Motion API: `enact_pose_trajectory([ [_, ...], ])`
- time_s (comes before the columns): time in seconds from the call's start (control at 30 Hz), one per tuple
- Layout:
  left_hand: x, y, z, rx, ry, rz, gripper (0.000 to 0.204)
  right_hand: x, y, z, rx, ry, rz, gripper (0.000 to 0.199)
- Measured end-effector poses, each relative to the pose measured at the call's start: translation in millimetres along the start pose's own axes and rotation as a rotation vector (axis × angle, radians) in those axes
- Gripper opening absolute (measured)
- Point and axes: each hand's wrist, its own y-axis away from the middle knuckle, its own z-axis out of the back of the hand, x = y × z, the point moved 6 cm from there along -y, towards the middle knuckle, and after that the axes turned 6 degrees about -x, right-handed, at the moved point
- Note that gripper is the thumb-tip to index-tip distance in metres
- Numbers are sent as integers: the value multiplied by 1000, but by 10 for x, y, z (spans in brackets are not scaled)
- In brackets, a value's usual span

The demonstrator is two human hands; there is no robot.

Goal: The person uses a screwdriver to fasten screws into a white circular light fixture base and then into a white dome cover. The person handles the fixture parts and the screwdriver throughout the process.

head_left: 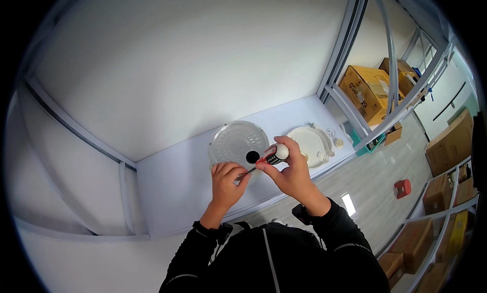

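While the right hand [294, 175] grips a screwdriver [274, 156], the left hand [227, 183], hold unclear, curls at the grey disc [237, 140] just ahead.

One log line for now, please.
left hand: at near edge of round grey part; right hand: holding screwdriver, tip toward that edge; rightward: white dish

Workshop-type interior with storage. A white bench [175, 186] is enclosed by a pale wall panel [203, 49] and metal framing [340, 45]; a screwdriver [275, 155] is held above it. At right, shelving [444, 212] carries cardboard boxes [415, 242], and a yellow carton [373, 92] stands beyond the frame. The floor [378, 184] is pale and glossy.
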Motion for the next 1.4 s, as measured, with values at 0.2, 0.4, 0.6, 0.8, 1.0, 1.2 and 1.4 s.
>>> enact_pose_trajectory([
  [0.2,33,15,16,13,11,17,16,151,-55,-88,48,76,15,72],
  [0.4,35,16,43,5,27,-4,16,124,-51,-154,54,94,-4,73],
  [0.6,73,27,26,6,12,-21,16,347,-120,-204,59,177,180,75],
  [0.8,57,6,33,16,17,-36,17,407,-210,-275,56,5,251,84],
  [1.0,45,18,38,-11,-8,-79,19,435,-225,-343,73,278,216,70],
  [1.2,33,7,40,-15,13,-105,19,574,-266,-450,-51,38,316,69],
  [1.4,20,9,63,-41,0,-99,20,495,-164,-430,80,278,264,65],
])
